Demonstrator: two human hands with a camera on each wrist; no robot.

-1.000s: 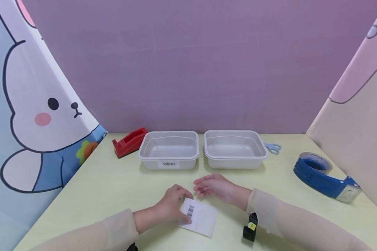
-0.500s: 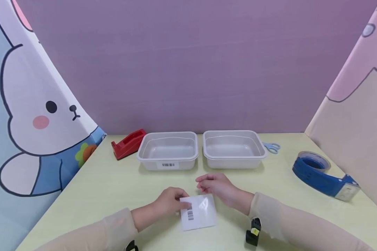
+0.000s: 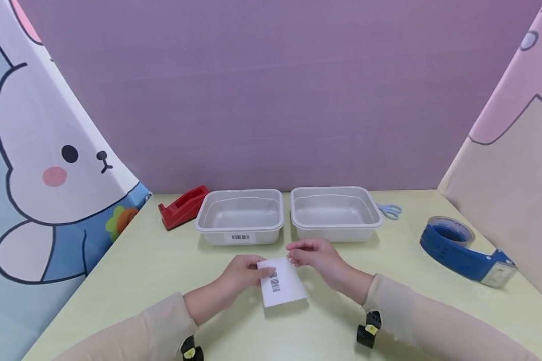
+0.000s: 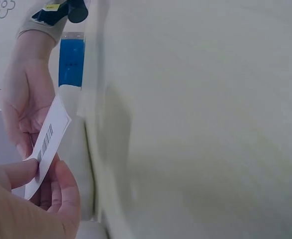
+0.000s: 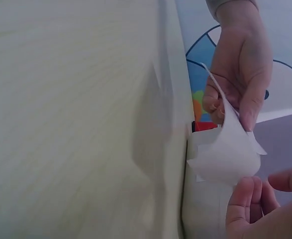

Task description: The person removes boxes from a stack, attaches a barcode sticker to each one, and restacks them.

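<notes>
Head view: the white barcode label sheet (image 3: 285,288) is held up off the table (image 3: 153,296), on the person's side of the barcoded tray (image 3: 217,237) and slightly to the right of it. The sheet lies between the two hands, its longer axis running roughly from the tray side toward the person, the printed barcode (image 3: 275,283) along its left side. The left hand (image 3: 237,277) pinches that left side near the far end, thumb on top. The right hand (image 3: 318,256) is at the far right corner, so both hands are at the end nearest the barcoded tray.

Left wrist view: the left thumb presses the barcode face with curled fingers beneath; the right hand is past the sheet's opposite side.

Right wrist view: the sheet bows between the hands, with the barcoded tray behind it. The right fingertips are at its near edge, thumb a little apart from the forefinger; whether they grip the corner or only touch it, I cannot tell.
</notes>
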